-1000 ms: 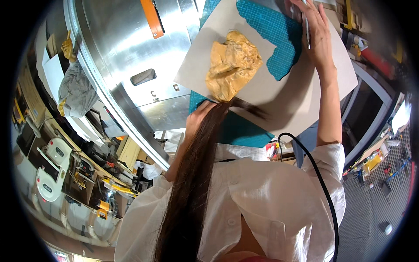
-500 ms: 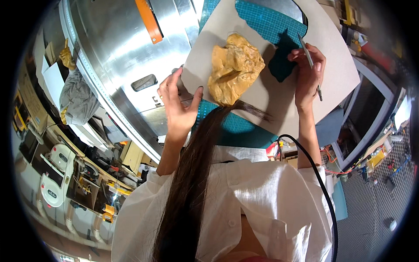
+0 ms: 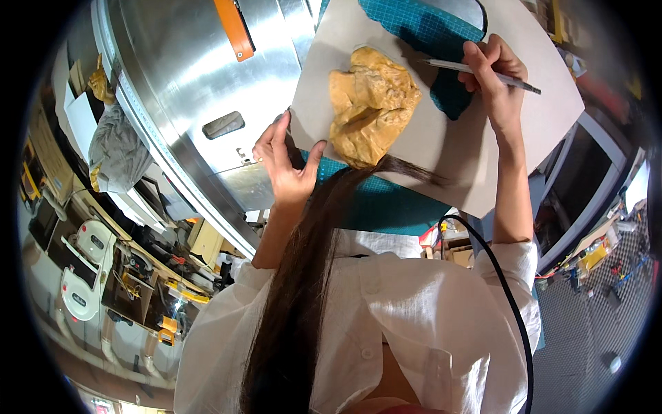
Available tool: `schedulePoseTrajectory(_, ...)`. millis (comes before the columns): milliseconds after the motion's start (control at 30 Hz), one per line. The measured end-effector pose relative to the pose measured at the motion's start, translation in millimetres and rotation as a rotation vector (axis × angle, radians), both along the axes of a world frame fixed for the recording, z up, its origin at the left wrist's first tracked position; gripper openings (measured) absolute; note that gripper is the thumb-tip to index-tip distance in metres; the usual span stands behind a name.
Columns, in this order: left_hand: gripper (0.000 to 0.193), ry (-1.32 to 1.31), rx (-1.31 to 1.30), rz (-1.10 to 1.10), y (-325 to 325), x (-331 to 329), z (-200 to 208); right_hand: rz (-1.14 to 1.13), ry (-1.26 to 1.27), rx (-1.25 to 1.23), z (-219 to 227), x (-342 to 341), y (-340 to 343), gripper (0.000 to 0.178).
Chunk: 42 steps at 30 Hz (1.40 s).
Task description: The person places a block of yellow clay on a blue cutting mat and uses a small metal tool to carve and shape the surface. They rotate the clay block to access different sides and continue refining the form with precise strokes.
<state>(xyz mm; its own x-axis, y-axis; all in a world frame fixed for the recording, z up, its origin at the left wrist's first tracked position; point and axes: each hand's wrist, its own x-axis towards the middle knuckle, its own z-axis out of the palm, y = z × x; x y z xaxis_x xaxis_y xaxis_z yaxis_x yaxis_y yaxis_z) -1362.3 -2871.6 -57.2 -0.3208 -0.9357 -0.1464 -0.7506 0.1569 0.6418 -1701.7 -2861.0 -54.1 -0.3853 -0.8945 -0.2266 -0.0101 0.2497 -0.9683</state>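
A large beige sheet (image 3: 552, 117), perhaps leather or card, lies over a green cutting mat (image 3: 403, 207). The mat shows through irregular cut-outs in the sheet. On the sheet rests a crumpled, glossy, yellow-brown lump (image 3: 374, 103), its folds raised. My left hand (image 3: 286, 165) is open at the sheet's left edge, fingers spread and fingertips against that edge. In my right hand (image 3: 500, 83), pinched between thumb and fingers, is a slim silver pen (image 3: 445, 65). Its tip points left toward the lump, above the sheet beside a cut-out, apart from the lump; whether it touches the sheet I cannot tell.
Left of the sheet is a shiny metal surface (image 3: 172, 76) with an orange-handled tool (image 3: 234, 31) on it and a long ruler along its edge. A grey cloth (image 3: 121, 152) lies farther left. Long dark hair (image 3: 296, 303) hangs down to the lump's lower edge; a black cable (image 3: 507, 290) loops at right.
My right hand has moved up and right and turned the pen from nearly upright to pointing left. The sheet has shifted slightly, its right corner farther right. My left hand stays near its place.
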Motion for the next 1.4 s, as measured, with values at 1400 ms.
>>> schedulePoseTrajectory(1400, 0.068, -0.009, -0.142, 0.007, 4, -5, -12, 0.103, -0.007, -0.011, -13, 3, -4, 0.035)
